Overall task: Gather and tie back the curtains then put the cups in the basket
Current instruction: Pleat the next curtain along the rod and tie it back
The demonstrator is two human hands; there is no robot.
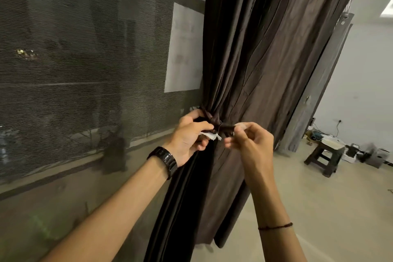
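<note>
A dark mesh screen fills the left side, with 2 pale panels showing through it near its right edge. Beige floor runs to a white wall at the right. A small dark wooden stool stands on the floor near that wall, something white lying on top. Behind it, tangled cables and grey boxes sit along the wall's foot, below a socket. A grey upright frame leans across the view.

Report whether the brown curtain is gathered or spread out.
Gathered. The curtain is bunched in folds, cinched by a tie the left hand and right hand pinch.
</note>
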